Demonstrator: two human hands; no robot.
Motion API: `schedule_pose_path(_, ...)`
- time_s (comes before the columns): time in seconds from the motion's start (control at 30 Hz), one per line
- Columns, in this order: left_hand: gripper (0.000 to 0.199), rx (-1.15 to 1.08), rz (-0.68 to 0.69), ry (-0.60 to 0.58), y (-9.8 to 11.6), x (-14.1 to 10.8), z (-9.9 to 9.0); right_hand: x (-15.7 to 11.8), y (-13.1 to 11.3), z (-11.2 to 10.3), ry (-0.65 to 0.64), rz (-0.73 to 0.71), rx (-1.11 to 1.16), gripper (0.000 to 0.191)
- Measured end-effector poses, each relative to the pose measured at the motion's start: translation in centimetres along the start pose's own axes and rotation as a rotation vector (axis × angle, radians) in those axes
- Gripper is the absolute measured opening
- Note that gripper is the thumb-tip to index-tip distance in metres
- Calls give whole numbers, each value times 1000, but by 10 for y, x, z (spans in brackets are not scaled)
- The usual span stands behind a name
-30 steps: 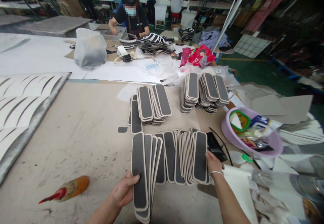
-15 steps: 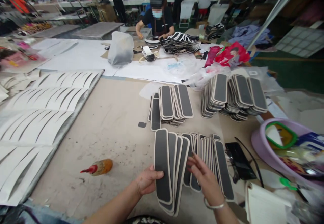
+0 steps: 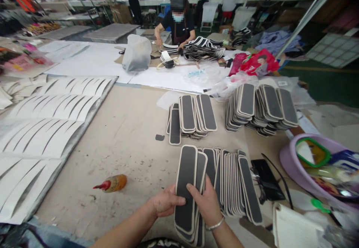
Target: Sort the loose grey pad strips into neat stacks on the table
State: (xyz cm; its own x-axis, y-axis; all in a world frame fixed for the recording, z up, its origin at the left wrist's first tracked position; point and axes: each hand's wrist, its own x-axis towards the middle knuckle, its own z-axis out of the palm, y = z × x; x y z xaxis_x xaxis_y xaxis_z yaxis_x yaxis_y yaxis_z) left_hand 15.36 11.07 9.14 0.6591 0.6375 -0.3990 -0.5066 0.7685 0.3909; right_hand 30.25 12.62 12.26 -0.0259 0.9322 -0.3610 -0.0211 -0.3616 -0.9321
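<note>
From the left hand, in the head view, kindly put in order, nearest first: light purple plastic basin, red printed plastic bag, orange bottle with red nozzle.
Starting at the left hand:
1. Orange bottle, to its left.
2. Purple basin, right side.
3. Red bag, far side, rightward.

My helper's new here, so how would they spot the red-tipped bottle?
On the beige tabletop, find the slit white sheets. Between them and the left hand is the bottle, orange-ended. Its red tip sets it apart from the dark flat pieces.
</note>
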Motion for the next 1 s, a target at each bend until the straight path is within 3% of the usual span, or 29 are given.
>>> schedule_pose_path(0.23, 56, 130, 87, 130, -12, 11, 13, 11, 14, -3, 96, 21, -71, 57)
schedule_pose_path(0.4, 71, 119, 87, 101, -8, 13, 16, 14, 19, -7, 87, 42, -82, 64)
schedule_pose_path(0.63, 72, 184, 125, 144, -8, 18, 14, 19, 11, -4, 122, 50, -156, 69)
schedule_pose_path(0.8, 84, 389, 13, 70, 16, 19, -1, 22, 21, -14, 57, 127, -50, 63)
schedule_pose_path(0.87, 77, 458, -2, 150, 39, 23, -11, 23, 27, -20, 54, 170, 52, 62)
schedule_pose_path(1.0, 51, 660, 139, 639, 91, 42, -38, 24, 37, -32, 56, 310, 313, 56)
